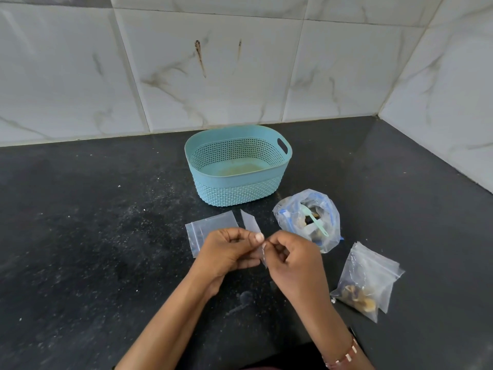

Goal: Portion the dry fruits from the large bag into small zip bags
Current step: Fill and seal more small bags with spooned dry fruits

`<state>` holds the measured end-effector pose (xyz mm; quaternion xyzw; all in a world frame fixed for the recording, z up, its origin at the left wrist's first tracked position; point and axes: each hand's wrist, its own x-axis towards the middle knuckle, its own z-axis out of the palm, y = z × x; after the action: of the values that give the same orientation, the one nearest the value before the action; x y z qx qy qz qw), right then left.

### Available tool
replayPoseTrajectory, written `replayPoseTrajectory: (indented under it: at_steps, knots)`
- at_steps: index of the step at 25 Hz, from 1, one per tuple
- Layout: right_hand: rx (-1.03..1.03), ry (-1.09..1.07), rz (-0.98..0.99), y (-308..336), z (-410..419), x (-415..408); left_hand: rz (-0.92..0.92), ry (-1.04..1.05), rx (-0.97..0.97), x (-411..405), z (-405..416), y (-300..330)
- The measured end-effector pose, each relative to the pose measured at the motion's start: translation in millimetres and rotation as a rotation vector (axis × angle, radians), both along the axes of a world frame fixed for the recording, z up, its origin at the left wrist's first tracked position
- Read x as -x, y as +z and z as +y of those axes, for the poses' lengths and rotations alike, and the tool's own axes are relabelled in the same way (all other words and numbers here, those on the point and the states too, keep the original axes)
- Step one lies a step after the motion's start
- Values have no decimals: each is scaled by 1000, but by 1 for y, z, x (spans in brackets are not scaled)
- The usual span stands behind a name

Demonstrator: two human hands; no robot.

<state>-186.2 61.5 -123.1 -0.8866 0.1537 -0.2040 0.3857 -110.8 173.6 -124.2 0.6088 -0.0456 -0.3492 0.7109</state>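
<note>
Both hands working above the black counter (80,236): left hand (226,252) & right hand (290,260) each pinching the same small zip bag (252,222) at its mouth. Large bag (306,217) w/ dry fruits sitting just right, green scoop (314,220) inside. Filled zip bag (365,281) lying further right; empty one (210,228) lying left, near the blue basket (237,166).

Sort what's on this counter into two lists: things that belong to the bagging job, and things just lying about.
Part of the job:
- large bag of dry fruits, green scoop inside
- small bag pinched by left hand and right hand
- empty small bag
- filled small bags

Lying about:
- blue basket, nothing in it
</note>
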Motion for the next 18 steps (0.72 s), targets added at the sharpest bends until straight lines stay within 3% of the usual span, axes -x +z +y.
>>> replayPoseTrajectory:
  at_steps: [4,9,15,18]
  knots:
    - [113,-58,-75,-1,-7,-4,-43,-28,-30,-5,-5,2]
    - [245,-222,-99,3,-26,-8,-303,-39,-215,-13,-7,7]
    - [92,-55,73,12,-25,-15,-468,-42,-295,-23,-12,5]
    - [50,-21,57,14,-23,-17,-580,-70,-380,-24,-12,3]
